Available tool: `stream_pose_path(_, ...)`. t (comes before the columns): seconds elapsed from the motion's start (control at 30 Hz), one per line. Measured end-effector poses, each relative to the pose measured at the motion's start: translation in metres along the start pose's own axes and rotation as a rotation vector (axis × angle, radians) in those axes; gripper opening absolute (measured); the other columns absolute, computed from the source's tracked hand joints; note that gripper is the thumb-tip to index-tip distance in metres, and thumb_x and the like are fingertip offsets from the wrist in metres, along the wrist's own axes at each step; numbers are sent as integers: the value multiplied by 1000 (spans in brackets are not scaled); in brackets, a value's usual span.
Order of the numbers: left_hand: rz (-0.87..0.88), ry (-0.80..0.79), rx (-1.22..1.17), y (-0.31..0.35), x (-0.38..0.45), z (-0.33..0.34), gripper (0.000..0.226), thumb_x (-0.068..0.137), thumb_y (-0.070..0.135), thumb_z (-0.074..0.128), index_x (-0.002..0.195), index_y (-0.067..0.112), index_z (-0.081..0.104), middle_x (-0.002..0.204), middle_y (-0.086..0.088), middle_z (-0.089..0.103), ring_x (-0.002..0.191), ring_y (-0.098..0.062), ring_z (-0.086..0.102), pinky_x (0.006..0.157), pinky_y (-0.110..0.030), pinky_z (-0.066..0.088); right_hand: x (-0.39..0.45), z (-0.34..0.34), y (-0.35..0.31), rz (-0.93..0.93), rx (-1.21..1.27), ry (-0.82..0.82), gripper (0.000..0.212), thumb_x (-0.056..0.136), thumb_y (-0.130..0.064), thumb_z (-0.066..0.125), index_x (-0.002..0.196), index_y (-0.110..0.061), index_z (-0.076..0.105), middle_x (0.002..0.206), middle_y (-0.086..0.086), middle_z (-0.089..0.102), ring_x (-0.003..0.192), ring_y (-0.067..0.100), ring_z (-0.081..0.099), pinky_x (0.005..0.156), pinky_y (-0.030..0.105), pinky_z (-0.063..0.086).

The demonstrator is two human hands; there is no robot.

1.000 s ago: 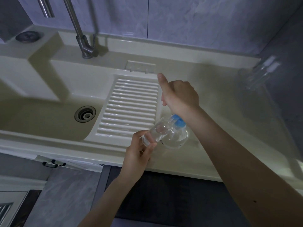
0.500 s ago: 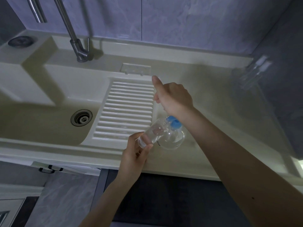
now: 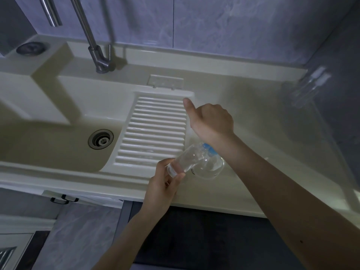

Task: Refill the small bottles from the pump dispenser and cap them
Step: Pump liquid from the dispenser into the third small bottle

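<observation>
The left hand (image 3: 162, 185) is gripping a tilted small bottle (image 3: 183, 159) against the pump dispenser (image 3: 209, 166), the right hand (image 3: 211, 121) curling atop its pump.

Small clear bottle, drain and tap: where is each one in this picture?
small clear bottle (image 3: 182, 159), head view, on its clear side wall.
drain (image 3: 100, 141), head view, on its metal strainer centre.
tap (image 3: 98, 55), head view, on its metal stem above the base.

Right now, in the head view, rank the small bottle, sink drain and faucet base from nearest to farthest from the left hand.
From the left hand:
1. Small bottle, held in its grip.
2. Sink drain, up-left in the basin.
3. Faucet base, on the back ledge.
</observation>
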State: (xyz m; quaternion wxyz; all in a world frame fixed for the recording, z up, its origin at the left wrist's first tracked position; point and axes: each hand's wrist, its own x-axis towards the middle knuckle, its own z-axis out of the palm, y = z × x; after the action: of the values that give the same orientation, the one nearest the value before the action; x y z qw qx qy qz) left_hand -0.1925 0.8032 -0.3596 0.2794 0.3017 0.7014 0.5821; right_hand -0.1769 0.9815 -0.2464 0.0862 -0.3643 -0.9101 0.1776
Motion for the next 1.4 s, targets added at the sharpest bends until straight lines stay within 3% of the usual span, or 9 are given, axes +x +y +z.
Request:
stream_pose_path(0.17, -16, 7, 23, 0, 2, -2, 30, 91, 15, 59, 116, 27, 47, 70, 19, 59, 52, -10, 46, 52, -24, 42, 3, 4, 2, -4, 9, -3, 81, 95, -62, 14, 71, -9, 70, 72, 3, 69, 60, 17, 56, 56, 24, 36)
stream_pose_path(0.37, 60, 10, -18, 8, 1, -4, 26, 92, 17, 58, 113, 27, 47, 86, 18, 59, 54, -12, 47, 52, -31, 45, 7, -7, 4, 80, 257, -47, 89, 92, -67, 9, 89, -4, 72, 89, 7, 74, 77, 27, 68, 83, 36, 52)
stream_pose_path(0.5, 109, 20, -6, 11, 0, -4, 34, 86, 35, 57, 116, 24, 46, 91, 18, 58, 55, -9, 48, 54, -28, 46, 5, -12, 2, 80, 269, -65, 89, 93, -66, 9, 90, -3, 72, 89, 7, 74, 76, 27, 69, 83, 37, 52)
stream_pose_path(0.67, 99, 15, 9, 12, 0, -3, 28, 92, 12, 57, 114, 26, 46, 89, 18, 57, 55, -10, 47, 54, -30, 47, 7, -10, 2, 60, 198, -63, 88, 92, -67, 9, 81, -7, 73, 82, 4, 73, 73, 22, 66, 82, 35, 51)
stream_pose_path(0.77, 47, 17, 6, 8, 1, 1, 29, 92, 17, 59, 115, 27, 45, 86, 19, 58, 56, -9, 48, 54, -30, 47, 6, -6, 1, 33, 116, -19, 86, 94, -64, 11, 75, -8, 72, 76, 5, 71, 68, 22, 64, 72, 31, 49)
stream_pose_path(0.87, -17, 26, -11, 2, -2, 4, 37, 84, 39, 60, 117, 28, 46, 82, 12, 63, 55, -10, 48, 54, -35, 46, 1, 1, 1, -2, 71, -11, 83, 95, -62, 13, 69, -6, 69, 71, 6, 70, 64, 22, 62, 65, 29, 46)
stream_pose_path(1.0, -54, 31, -28, -4, -4, 9, 27, 90, 27, 60, 113, 33, 47, 82, 7, 66, 54, -10, 50, 52, -29, 44, 1, 4, 0, -14, 54, -13, 83, 95, -61, 13, 67, -5, 67, 70, 5, 70, 60, 20, 59, 61, 28, 44)
stream_pose_path(1.2, -55, 33, -68, 3, -4, 9, 29, 91, 14, 59, 109, 34, 48, 81, 4, 65, 54, -9, 49, 51, -25, 43, 1, -5, 3, 44, 217, -62, 85, 94, -63, 12, 80, -4, 72, 79, 7, 72, 71, 22, 65, 79, 34, 51)
stream_pose_path(1.4, 3, 27, -90, 9, -1, 5, 28, 91, 9, 58, 111, 27, 48, 87, 3, 64, 56, -6, 50, 52, -22, 44, 1, -11, 0, 41, 274, -44, 85, 95, -62, 14, 82, -1, 71, 82, 10, 73, 73, 24, 66, 80, 35, 52)
